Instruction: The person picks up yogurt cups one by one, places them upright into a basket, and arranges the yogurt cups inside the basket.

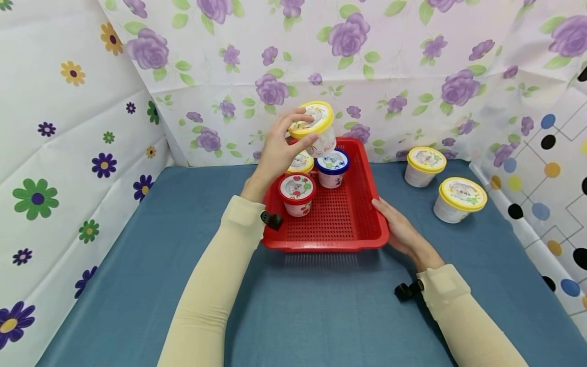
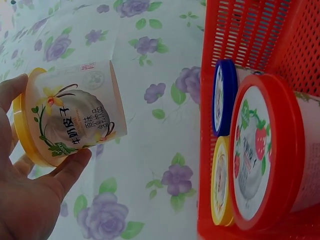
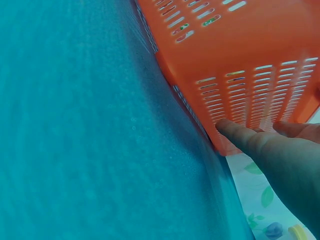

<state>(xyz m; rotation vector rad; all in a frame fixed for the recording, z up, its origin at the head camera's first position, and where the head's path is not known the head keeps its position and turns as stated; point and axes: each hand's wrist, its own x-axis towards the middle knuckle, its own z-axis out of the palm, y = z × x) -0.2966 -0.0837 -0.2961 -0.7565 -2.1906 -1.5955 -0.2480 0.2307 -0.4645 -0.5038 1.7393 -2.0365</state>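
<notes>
My left hand (image 1: 279, 150) holds a white tub with a yellow lid (image 1: 315, 125) by its lid, raised above the back of the red basket (image 1: 348, 245). In the left wrist view, fingers and thumb go round the lid of the tub (image 2: 75, 115), which is tipped on its side there. Inside the basket stand a red-lidded tub (image 1: 297, 193), a blue-lidded tub (image 1: 332, 168) and another yellow-lidded tub (image 1: 301, 162), partly hidden by my hand. My right hand (image 1: 403, 232) touches the basket's right outer side, its fingers fairly straight against the slotted wall (image 3: 245, 100).
Two more yellow-lidded tubs, one farther back (image 1: 425, 165) and one nearer (image 1: 460, 200), stand right of the basket on the blue cloth (image 1: 183, 244). A flowered sheet (image 1: 220, 66) hangs behind the table, and patterned sheets flank it on both sides.
</notes>
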